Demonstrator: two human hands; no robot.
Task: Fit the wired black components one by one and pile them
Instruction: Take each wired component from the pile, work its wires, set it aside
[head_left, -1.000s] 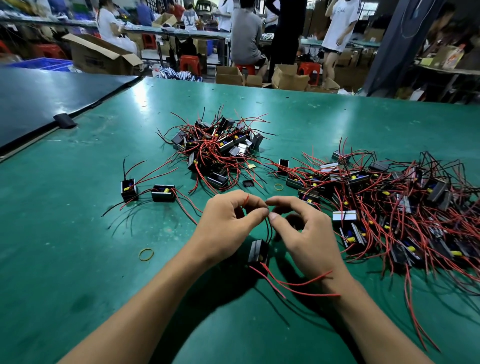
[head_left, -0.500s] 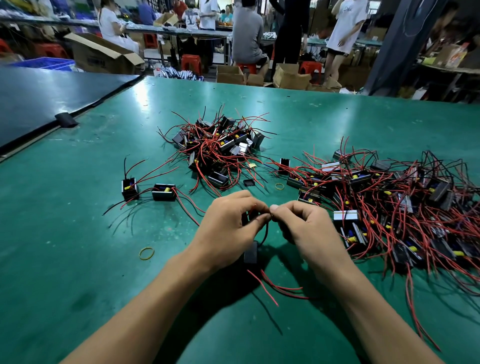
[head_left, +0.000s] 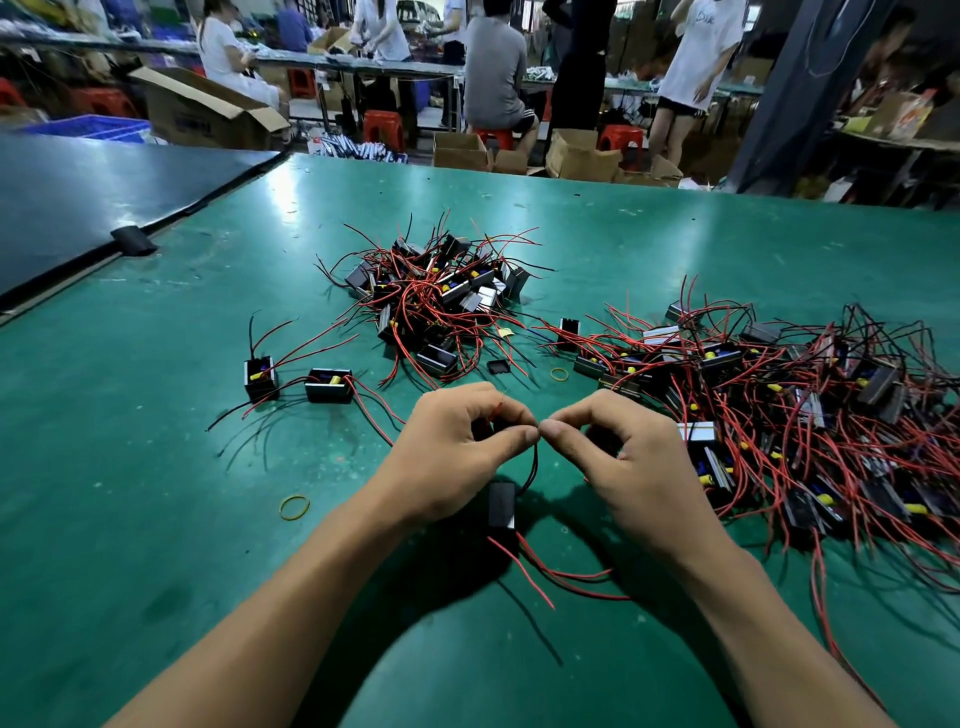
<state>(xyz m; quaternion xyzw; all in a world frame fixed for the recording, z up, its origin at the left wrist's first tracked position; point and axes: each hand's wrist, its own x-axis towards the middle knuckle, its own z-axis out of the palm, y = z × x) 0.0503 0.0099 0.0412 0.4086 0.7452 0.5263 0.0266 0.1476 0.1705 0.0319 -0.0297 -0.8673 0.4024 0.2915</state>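
**Head view, both hands at work over the table (head_left: 156, 519).**

**Change.** Over the last second the black component (head_left: 501, 506) below my thumbs has turned. Its pale face, which was toward me, now shows only as a thin strip at its lower edge. My left hand (head_left: 457, 452) and right hand (head_left: 631, 467) have barely shifted. I judge that this unit is mid-fit, with its wires being worked, and it has not yet gone to a pile.

**Fingers.** Both hands are curled, thumb against forefinger, and the two thumb tips touch each other. My left fingers (head_left: 514, 441) pinch the black wire (head_left: 534, 460), which drops from the meeting point to the component. A red wire (head_left: 500, 406) shows above the left knuckles. The right fingers (head_left: 563, 432) are pressed together at the same point. I cannot tell whether they pinch that wire too or only touch my left thumb.

**Position of the work.** The component hangs close over the table between my wrists, and I cannot tell whether it touches the table. Its red leads (head_left: 571, 577) trail on the table toward me. The middle pile (head_left: 441, 301) lies beyond my hands and the larger right heap (head_left: 805, 410) just beside my right hand. Two single units (head_left: 330, 385) sit apart to the left, with a rubber band (head_left: 295, 506) nearer me.
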